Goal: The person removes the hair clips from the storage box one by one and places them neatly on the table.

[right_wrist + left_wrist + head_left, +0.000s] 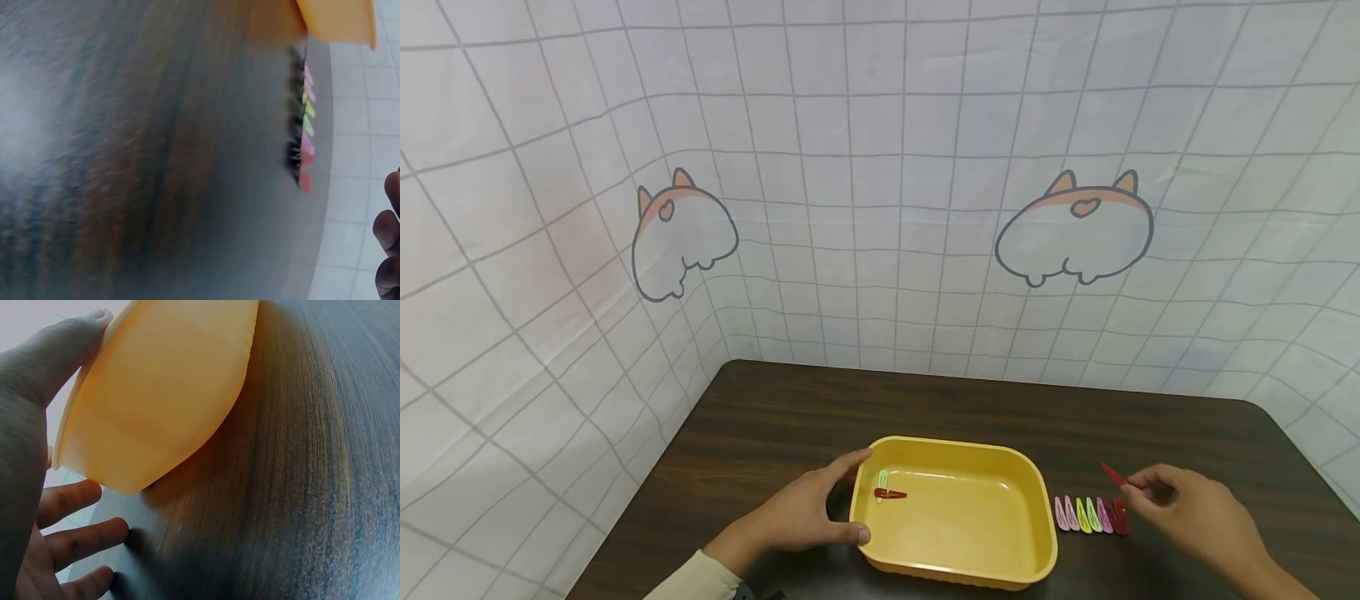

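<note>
A shallow yellow plastic tray [958, 575] stands on the table, and my left hand [801, 507] grips its left end, the thumb on the rim. In the left wrist view the thumb [69, 347] lies along the tray's edge, with the other fingertips spread near the tabletop. Inside the tray a red snap hair clip [891, 494] lies across a light green hair clip [882, 477]. My right hand [1198, 512] pinches a red hair clip [1112, 473] between thumb and forefinger, raised over the table. Below it lies a row of several hair clips [1093, 514] in pink, yellow, green, purple and red.
The dark wooden table [760, 417] has rounded far corners. White grid-patterned cloth [880, 208] with cartoon animals hangs behind and along the left side. The clip row lies just right of the tray's right wall.
</note>
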`<state>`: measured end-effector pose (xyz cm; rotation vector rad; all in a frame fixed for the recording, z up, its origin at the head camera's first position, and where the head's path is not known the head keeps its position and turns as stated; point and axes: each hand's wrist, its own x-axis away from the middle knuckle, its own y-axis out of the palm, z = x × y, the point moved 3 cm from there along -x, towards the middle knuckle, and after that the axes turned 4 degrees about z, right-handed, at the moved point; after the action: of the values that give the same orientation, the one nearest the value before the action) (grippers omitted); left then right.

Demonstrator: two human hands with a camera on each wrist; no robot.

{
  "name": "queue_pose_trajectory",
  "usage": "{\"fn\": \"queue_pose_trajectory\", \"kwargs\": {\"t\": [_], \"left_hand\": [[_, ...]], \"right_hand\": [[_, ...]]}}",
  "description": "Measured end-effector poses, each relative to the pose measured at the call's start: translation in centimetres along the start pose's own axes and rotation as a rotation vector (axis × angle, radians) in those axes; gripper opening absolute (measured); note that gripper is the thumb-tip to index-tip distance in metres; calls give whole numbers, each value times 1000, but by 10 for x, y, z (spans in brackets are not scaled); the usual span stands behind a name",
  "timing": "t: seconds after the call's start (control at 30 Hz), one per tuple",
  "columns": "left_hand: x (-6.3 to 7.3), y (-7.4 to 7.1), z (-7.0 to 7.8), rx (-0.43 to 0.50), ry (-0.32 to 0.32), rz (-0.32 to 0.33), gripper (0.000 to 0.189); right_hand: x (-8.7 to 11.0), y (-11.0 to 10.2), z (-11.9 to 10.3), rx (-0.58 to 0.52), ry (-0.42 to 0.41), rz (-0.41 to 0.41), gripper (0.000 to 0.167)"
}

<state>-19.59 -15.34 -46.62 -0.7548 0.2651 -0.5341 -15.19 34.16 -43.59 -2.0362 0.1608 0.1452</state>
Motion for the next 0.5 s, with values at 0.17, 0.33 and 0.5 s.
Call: {"fn": "queue_pose_trajectory", "kwargs": {"t": [0.17, 0.33, 0.5], "left_hand": [[0, 1, -2, -1, 8, 3, 97], [0, 1, -3, -2, 12, 3, 96], [0, 1, -4, -5, 17, 3, 96]], "right_hand": [[2, 4, 9, 5, 37, -36, 34], [5, 7, 18, 16, 41, -31, 33], [5, 12, 27, 27, 56, -46, 37]]}}
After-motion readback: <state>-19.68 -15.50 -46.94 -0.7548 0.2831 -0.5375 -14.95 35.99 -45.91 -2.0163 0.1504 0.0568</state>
